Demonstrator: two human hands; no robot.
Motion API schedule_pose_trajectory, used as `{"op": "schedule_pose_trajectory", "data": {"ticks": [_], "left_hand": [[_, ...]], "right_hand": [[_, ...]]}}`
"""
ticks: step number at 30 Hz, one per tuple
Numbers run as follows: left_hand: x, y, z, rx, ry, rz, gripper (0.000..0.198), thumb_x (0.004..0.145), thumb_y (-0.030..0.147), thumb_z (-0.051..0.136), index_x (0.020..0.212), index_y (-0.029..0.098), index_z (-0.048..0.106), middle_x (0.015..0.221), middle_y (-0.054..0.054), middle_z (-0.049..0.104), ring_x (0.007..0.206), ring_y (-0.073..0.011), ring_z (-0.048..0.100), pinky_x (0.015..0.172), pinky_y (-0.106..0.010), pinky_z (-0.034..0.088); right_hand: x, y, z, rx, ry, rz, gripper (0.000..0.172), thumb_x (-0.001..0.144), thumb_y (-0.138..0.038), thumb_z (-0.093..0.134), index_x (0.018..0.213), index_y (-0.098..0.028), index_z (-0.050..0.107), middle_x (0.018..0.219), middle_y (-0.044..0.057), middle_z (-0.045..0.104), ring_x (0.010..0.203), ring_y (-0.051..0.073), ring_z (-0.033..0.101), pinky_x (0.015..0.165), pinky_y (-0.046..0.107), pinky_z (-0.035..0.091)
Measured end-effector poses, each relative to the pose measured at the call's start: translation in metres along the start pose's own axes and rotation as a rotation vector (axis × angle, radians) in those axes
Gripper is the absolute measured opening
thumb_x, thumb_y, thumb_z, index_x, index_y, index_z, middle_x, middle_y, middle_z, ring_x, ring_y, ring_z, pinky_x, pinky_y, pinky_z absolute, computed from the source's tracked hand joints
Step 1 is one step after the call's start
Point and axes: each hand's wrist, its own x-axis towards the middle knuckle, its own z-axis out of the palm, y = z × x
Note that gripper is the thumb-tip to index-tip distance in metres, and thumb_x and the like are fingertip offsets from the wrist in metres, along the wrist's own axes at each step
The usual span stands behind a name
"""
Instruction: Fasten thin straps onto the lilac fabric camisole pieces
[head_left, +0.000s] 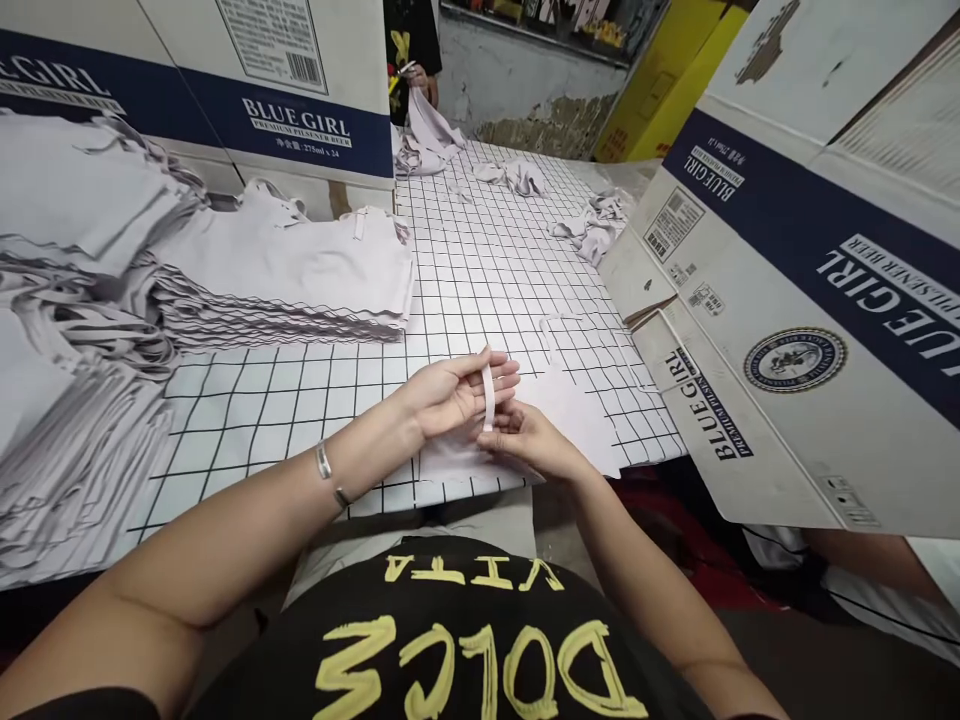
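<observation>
Near the table's front edge, my left hand (454, 395) is turned palm up, its thumb over the upper end of a narrow white fabric strap (489, 398). My right hand (540, 440) pinches the strap's lower end between thumb and fingers, so the strap spans the short gap between both hands. Beneath them lies a white garment piece (574, 410) spread flat, partly hidden by the hands. Whether the strap is joined to this piece I cannot tell.
Stacked white garments (292, 260) and another pile (67, 450) cover the left side. Printed cardboard boxes (315, 80) (795, 300) stand left and right. Crumpled white cloths (517, 178) lie farther back on the grid-patterned table (262, 420). Across it, another person's hand (416, 78) holds cloth.
</observation>
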Motion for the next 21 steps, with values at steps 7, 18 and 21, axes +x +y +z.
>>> {"op": "schedule_pose_trajectory", "data": {"ticks": [7,18,21], "left_hand": [[0.027,0.014,-0.019,0.759,0.209,0.200,0.022,0.090,0.033,0.054,0.085,0.013,0.063,0.097,-0.012,0.066,0.095,-0.0237,0.061,0.089,-0.044,0.047],[0.025,-0.029,-0.040,1.955,0.308,0.358,0.011,0.083,0.030,0.063,0.080,0.020,0.060,0.099,-0.005,0.065,0.101,-0.0258,0.049,0.083,-0.043,0.026],[0.026,-0.030,-0.039,1.889,0.271,0.361,0.006,0.082,0.024,0.063,0.079,0.020,0.060,0.090,-0.001,0.067,0.098,-0.0240,0.050,0.081,-0.041,0.024]], "right_hand": [[0.007,-0.015,-0.030,-0.083,0.047,0.160,0.027,0.070,-0.040,0.077,0.073,-0.013,0.071,0.062,0.001,0.063,0.053,0.008,0.052,0.050,0.022,0.041],[0.038,-0.013,-0.069,0.149,0.228,0.056,0.024,0.062,-0.027,0.084,0.079,-0.017,0.070,0.076,0.000,0.062,0.060,0.007,0.051,0.053,0.022,0.041],[0.037,-0.011,-0.066,0.039,0.253,-0.016,0.023,0.064,-0.029,0.082,0.079,-0.018,0.068,0.073,-0.001,0.060,0.060,0.009,0.051,0.054,0.025,0.041]]}}
